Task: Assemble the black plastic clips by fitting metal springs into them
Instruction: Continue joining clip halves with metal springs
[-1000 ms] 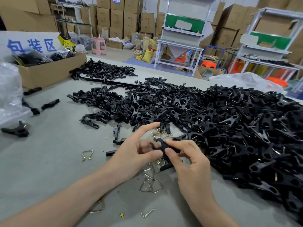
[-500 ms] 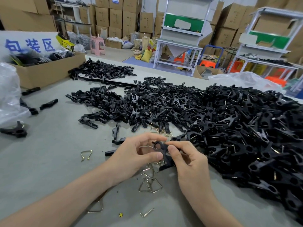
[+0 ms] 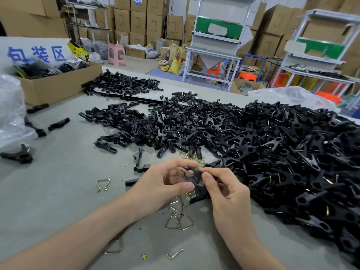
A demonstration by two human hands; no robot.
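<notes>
Left hand [image 3: 165, 184]: its thumb and fingers are curled round one black clip, holding it from the left side.
Right hand [image 3: 224, 191]: its thumb and first finger pinch the same clip from the other side. The other fingers are tucked in.
Held clip [image 3: 191, 178]: up off the table, right between the two hands. Both hands touch it. I cannot tell if a spring is in it.
Big clip pile [image 3: 292, 162]: lies past both hands and runs far out to the right of the right hand.
Loose springs [image 3: 179, 219]: bent gold wires on the table, just under the hands and between the wrists.
Lone spring [image 3: 102, 185]: sits by itself to the left of the left hand.
Half-hidden spring [image 3: 115, 248]: pokes out from under the left arm.
Single clips [image 3: 58, 123]: a few lie alone, well off to the left of the left hand.
Table [image 3: 58, 191]: grey, under both hands.
Cardboard box [image 3: 58, 84]: far past the left hand, with dark things inside.
Plastic bag [image 3: 9, 114]: far to the left of the left hand.
</notes>
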